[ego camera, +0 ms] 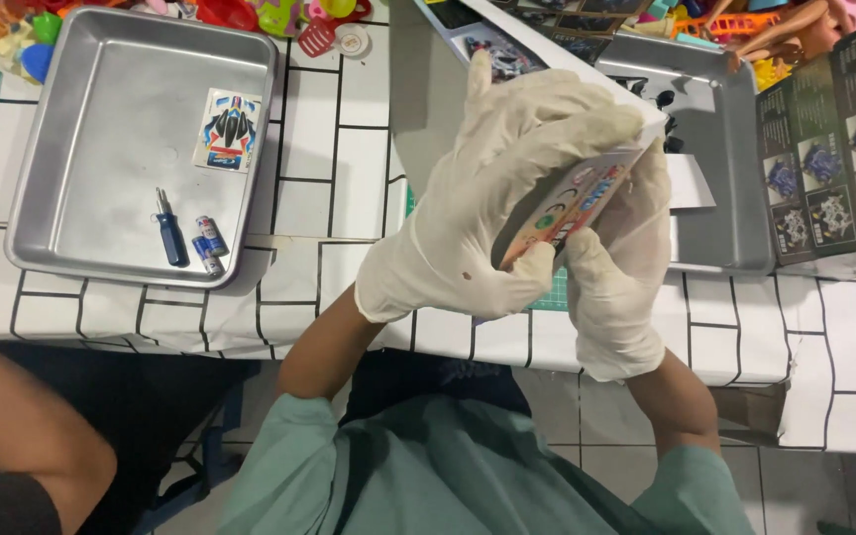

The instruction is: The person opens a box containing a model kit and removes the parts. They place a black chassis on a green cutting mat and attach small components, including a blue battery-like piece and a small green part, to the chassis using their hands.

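Observation:
Both my hands wear white gloves and hold a sticker sheet with coloured shapes, tilted up in front of me. My left hand wraps over its top and left side. My right hand grips its lower right edge from behind. Behind the hands stands a grey box lid with printed pictures on its edge.
A metal tray at left holds a sticker card, a small blue screwdriver and two batteries. Another metal tray sits at right, next to dark boxes. Colourful toys lie along the far edge. Another person's arm is at lower left.

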